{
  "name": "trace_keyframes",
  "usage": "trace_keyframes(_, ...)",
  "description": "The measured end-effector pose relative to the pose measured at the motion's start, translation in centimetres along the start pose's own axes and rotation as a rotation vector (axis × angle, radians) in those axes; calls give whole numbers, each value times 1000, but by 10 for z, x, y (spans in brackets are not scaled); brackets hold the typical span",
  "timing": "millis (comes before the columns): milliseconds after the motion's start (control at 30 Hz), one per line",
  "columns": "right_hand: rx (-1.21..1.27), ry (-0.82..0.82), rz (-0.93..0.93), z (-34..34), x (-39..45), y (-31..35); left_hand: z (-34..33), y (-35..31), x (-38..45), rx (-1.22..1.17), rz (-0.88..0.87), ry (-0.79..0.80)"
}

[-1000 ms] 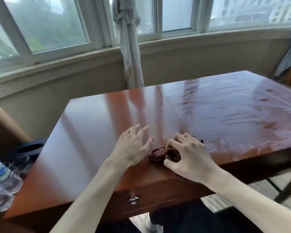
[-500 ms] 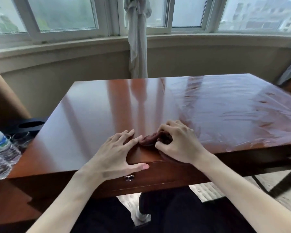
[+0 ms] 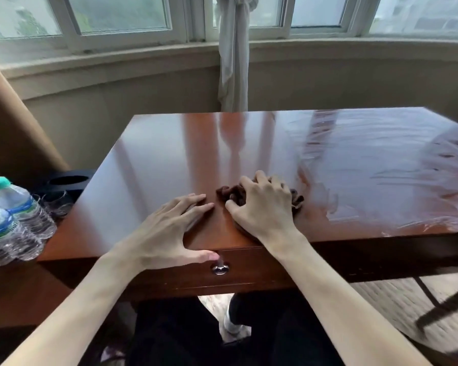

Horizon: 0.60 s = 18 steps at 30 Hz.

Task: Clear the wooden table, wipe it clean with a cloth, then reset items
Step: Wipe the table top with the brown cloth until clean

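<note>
Mid-wipe here, judging by the streaks. Right hand bunched over a dark brown cloth, fingers curled into it, pressing it down near the front edge of the wooden table, roughly midway along that edge. Left hand flat beside it, fingers straight and spread, palm on the wood, thumb hanging over the front edge just above the drawer pull. Nothing gripped there, just bracing.

Right half of the tabletop smeared with wet, cloudy streaks; left half glossy and dry-looking, so probably not done yet. Water bottles parked off the left edge on a lower surface, next to a black holder, presumably waiting for the reset. Knotted curtain hanging behind the far edge.

Tips for doing this bit well:
- Unbunch the cloth a little. A wadded ball touches only a small patch; flatter means wider passes.
- Long overlapping strokes from the far edge back to the front edge, working toward the left edge.
- Steady pressure, not scrubbing, on a lacquered top like this.
- Shift the bracing hand off the unwiped part before passing through, otherwise palm prints.
- Go back over the cloudy side once more so it dries without streaks.
</note>
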State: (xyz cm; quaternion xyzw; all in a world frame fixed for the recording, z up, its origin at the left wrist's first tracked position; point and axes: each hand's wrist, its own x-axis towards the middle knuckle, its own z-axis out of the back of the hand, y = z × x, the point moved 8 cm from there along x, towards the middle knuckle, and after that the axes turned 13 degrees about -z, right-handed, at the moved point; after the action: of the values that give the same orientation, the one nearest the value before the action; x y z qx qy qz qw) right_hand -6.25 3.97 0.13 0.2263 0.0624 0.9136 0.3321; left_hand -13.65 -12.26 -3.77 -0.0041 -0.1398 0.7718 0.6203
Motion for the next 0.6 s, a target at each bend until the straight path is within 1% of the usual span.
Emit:
trace_keyframes(67,73,-18,101,0,-33,23,0,1,0,-14,-4,-24)
trace_keyframes(133,176,49,222,4,-55,25,0,2,0,-15,0,-32)
trace_keyframes(167,183,91,236,5,-48,23,0,2,0,-9,4,-27)
trace_keyframes(200,159,119,205,2,-31,20,-1,2,0,-3,5,-22)
trace_keyframes(267,79,117,67,-6,8,12,-1,1,1,3,10,-25)
trace_keyframes(300,48,92,15,-10,14,11,0,2,0,4,17,-33)
trace_keyframes(333,30,46,7,-11,9,15,0,3,0,1,20,-40)
trace_keyframes(400,89,-11,122,-5,-23,29,0,3,0,-12,11,-44)
trace_keyframes(467,215,74,237,1,-45,26,-2,3,1,-20,2,-19)
trace_keyframes(500,224,130,247,2,-35,19,-3,4,1,-18,7,0)
trace_keyframes(533,192,161,221,-1,-15,10,-2,4,1,-20,15,16)
trace_keyframes(600,112,167,66,-6,32,-18,-1,4,2,-72,57,23)
